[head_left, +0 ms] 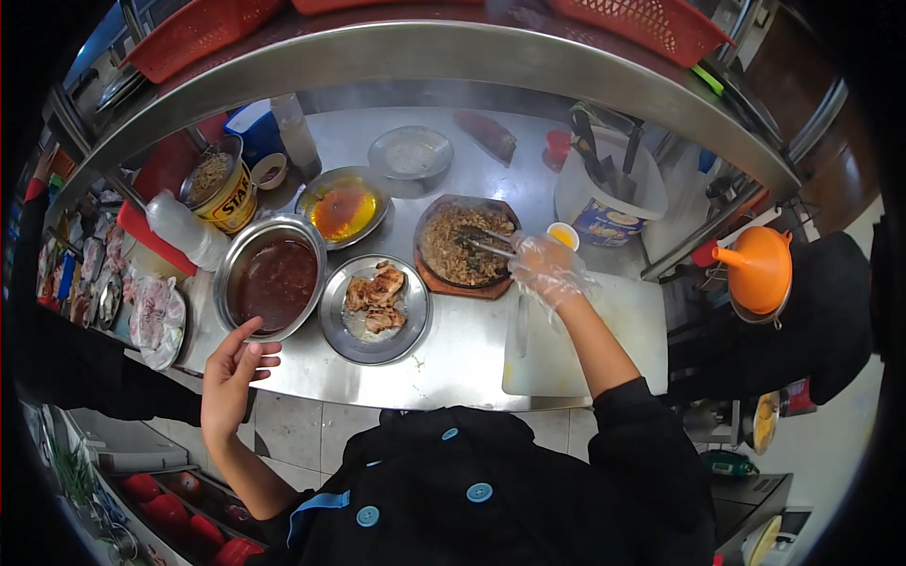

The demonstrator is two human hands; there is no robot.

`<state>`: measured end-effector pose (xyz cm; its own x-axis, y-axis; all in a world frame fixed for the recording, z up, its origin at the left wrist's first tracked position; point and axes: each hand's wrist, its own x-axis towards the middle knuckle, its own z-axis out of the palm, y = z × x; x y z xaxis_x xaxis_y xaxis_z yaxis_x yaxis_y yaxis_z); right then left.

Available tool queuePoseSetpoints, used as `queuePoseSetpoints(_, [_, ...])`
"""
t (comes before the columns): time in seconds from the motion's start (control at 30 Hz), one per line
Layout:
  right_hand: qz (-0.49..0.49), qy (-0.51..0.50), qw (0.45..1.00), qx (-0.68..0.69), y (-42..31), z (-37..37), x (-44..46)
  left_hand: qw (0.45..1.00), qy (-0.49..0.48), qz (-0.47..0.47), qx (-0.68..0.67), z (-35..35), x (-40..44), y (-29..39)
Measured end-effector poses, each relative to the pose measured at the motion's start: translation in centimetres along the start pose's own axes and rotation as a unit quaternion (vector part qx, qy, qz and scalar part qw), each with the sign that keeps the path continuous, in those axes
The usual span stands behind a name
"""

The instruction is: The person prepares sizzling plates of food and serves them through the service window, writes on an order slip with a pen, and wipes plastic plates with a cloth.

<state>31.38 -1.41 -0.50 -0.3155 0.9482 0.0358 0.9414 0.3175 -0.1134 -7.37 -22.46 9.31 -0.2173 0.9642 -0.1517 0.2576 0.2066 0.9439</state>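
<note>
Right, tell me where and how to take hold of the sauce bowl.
Probably take the bowl by its near rim, coming with the left hand from the person's side: the rim rises above the sauce, and the plate crowds its right.

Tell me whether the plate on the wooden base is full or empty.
Full: chopped brown food covers nearly all of it, with the tongs dipped in.

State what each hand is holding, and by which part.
The right hand holds metal tongs by the end away from the food. The left hand holds nothing.
</note>
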Motion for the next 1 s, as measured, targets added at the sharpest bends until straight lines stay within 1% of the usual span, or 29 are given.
queuePoseSetpoints(0.03, [-0.019, 0.032, 0.999, 0.002, 0.2, 0.9, 0.6, 1.000, 0.000, 0.001, 0.006, 0.1, -0.1, 0.1])
queuePoseSetpoints(0.07, [-0.016, 0.034, 0.999, 0.009, -0.1, 1.4, 1.2, 1.000, 0.000, 0.001, -0.002, 0.3, -0.1, 0.2])
queuePoseSetpoints(0.13, [-0.050, 0.014, 0.999, 0.015, -1.3, 1.7, 2.1, 1.000, -0.001, 0.003, -0.001, 0.1, -0.1, 0.5])
queuePoseSetpoints(0.17, [-0.045, 0.014, 0.999, 0.020, -1.4, 1.6, 2.0, 1.000, 0.004, 0.010, 0.002, 0.1, -0.2, 0.5])
queuePoseSetpoints(0.23, [-0.010, -0.025, 1.000, 0.015, -1.5, -1.1, 1.3, 1.000, 0.021, 0.015, 0.009, 0.1, -0.7, 0.7])
queuePoseSetpoints(0.27, [-0.011, -0.029, 0.999, 0.013, -1.5, -1.8, 0.8, 1.000, 0.021, 0.012, 0.006, -0.1, -1.0, 0.5])
queuePoseSetpoints(0.33, [-0.001, -0.103, 0.994, -0.024, -1.2, -2.4, -0.5, 0.999, 0.040, -0.004, 0.002, -0.5, -1.4, -0.1])
queuePoseSetpoints(0.37, [-0.002, -0.106, 0.994, -0.025, -0.6, -1.7, -1.1, 0.999, 0.048, -0.008, 0.008, -0.4, -1.5, -0.2])
queuePoseSetpoints(0.43, [-0.065, -0.004, 0.998, 0.018, 0.8, -1.1, -1.8, 0.999, 0.050, -0.005, 0.006, -0.6, -1.6, -0.4])
queuePoseSetpoints(0.47, [-0.065, -0.004, 0.998, 0.017, 1.6, -1.3, -1.9, 0.999, 0.053, -0.002, 0.007, -0.6, -1.7, -0.3])
queuePoseSetpoints(0.53, [-0.021, -0.016, 1.000, 0.001, 2.1, -2.9, -2.5, 0.998, 0.051, 0.004, 0.024, -0.4, -1.6, -0.1])
queuePoseSetpoints(0.57, [-0.019, -0.016, 1.000, 0.001, 3.0, -2.3, -2.7, 0.998, 0.055, 0.007, 0.029, -0.4, -1.5, -0.1])
queuePoseSetpoints(0.63, [-0.074, 0.023, 0.996, -0.032, 4.3, -1.4, -3.2, 0.998, 0.056, 0.013, 0.034, -0.3, -1.3, 0.2])
queuePoseSetpoints(0.67, [-0.072, 0.024, 0.997, -0.034, 4.8, -1.2, -3.3, 0.998, 0.056, 0.012, 0.041, -0.3, -1.3, 0.5])
queuePoseSetpoints(0.73, [-0.025, -0.016, 0.999, -0.036, 3.9, -3.0, -3.8, 0.997, 0.055, 0.011, 0.047, -0.1, -1.2, 0.6])
queuePoseSetpoints(0.77, [-0.024, -0.017, 0.999, -0.037, 3.8, -3.0, -3.9, 0.998, 0.052, 0.013, 0.046, 0.0, -1.1, 0.6])
queuePoseSetpoints(0.83, [-0.009, 0.051, 0.998, -0.024, 3.8, -3.1, -4.1, 0.998, 0.046, 0.016, 0.045, 0.2, -1.0, 0.7])
queuePoseSetpoints(0.87, [-0.006, 0.051, 0.998, -0.025, 4.3, -2.7, -4.0, 0.998, 0.047, 0.016, 0.048, 0.3, -1.1, 0.8])
queuePoseSetpoints(0.93, [-0.019, 0.004, 0.998, -0.062, 5.4, -2.1, -3.5, 0.997, 0.048, 0.020, 0.048, 0.3, -1.2, 1.1])
queuePoseSetpoints(1.0, [-0.024, 0.019, 0.996, -0.082, 5.7, -2.7, -3.2, 0.998, 0.059, 0.021, 0.032, 0.1, -1.4, 1.0])
